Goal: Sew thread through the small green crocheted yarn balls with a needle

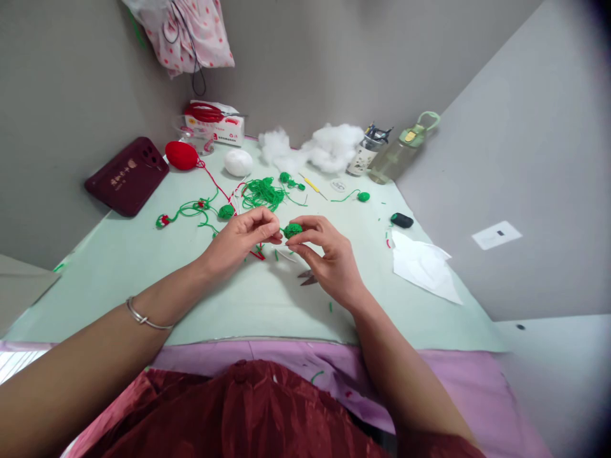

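Between thumb and fingers, my right hand (327, 254) grips a small green crocheted ball (292, 230). Close by on its left, my left hand (248, 232) is pinched together at the ball's side; a bit of green yarn shows between the hand and the ball. Under my right hand, partly covered, lie scissors (308, 278) with their blades showing. Behind the hands rests a tangle of green yarn (263, 193). Another green crocheted ball (226, 212) sits just beyond my left hand.
A yellow crochet hook (312, 185), a red yarn ball (181, 155) and a white yarn ball (238, 163) lie farther back. White stuffing (334, 146), a pen cup (363, 156) and a green bottle (401, 152) line the wall. White paper (424, 267) lies right; a maroon case (128, 178) left.
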Tool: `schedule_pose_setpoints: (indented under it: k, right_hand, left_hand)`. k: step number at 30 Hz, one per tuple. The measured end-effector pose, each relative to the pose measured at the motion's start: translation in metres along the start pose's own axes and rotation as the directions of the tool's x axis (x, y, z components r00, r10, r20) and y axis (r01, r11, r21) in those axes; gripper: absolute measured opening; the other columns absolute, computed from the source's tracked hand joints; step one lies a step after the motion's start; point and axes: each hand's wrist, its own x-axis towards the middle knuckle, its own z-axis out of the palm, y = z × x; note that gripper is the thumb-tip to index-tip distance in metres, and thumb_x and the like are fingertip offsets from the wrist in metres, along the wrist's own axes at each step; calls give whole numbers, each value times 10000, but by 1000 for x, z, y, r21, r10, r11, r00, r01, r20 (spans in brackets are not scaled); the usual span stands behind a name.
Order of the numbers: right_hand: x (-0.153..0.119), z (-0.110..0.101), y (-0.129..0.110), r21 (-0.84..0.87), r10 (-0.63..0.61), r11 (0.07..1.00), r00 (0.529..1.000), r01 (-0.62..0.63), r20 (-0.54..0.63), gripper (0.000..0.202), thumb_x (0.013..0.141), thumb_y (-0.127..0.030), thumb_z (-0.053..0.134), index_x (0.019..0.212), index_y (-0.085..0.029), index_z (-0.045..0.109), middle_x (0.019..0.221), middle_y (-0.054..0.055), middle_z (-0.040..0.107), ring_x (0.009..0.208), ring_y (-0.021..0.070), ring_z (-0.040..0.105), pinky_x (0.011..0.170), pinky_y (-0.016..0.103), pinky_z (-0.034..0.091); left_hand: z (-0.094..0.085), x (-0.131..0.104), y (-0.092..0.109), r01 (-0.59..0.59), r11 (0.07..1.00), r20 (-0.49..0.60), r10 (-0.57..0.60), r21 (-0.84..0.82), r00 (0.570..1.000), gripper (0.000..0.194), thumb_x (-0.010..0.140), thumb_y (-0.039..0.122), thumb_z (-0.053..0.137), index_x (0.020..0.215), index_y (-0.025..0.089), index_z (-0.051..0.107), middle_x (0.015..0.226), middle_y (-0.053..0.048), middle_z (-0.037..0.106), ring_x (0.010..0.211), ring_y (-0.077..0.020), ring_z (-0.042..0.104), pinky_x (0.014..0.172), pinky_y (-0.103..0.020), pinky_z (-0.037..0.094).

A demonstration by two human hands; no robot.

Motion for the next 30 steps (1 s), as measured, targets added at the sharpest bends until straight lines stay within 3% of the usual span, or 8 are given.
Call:
schedule_pose_setpoints:
  k: [4,10,19,24,30]
  right_hand:
    - [0,1,0,2,-3,1000,1000,3,19,124,933,-162,639,904,-250,721,1140,76,671,1081,194,662,950,373,529]
    - [0,-3,-3,16,4,1000,999,-5,39,113,945,-186,633,914,-252,720,1190,78,682,1142,206,648,990,387,516]
    - [-2,-6,-4,47,-8,999,993,3,120,74,943,-225,655,913,-235,723,1116,92,717,1144,233,649,1005,423,507]
    - [-2,-6,-6,79,7,997,998,-13,66,77,940,-247,665,913,-251,737,1022,62,708,1045,207,659,952,390,518]
    - [-1,-8,-7,8,57,998,997,-57,-58,94,926,-251,679,924,-274,771,830,28,638,837,180,595,777,352,485]
  left_hand:
    - [1,0,0,43,996,10,-43,-78,999,256,865,394,717,797,185,586,908,10,604,880,-136,624,922,-310,530]
    - [1,0,4,177,942,139,-142,-285,980,282,860,363,742,769,162,568,988,-28,664,868,-134,656,918,-345,556]
    - [-1,-3,8,222,919,184,-169,-326,968,276,918,337,687,777,153,537,1130,-92,700,889,-136,663,754,-258,571]
    - [-1,-2,6,219,918,213,-153,-331,965,251,913,350,700,825,154,570,1153,-85,701,902,-154,687,833,-347,608]
    - [-2,0,2,188,932,158,-145,-310,977,241,897,355,720,826,150,615,1122,-72,709,880,-142,692,837,-323,607]
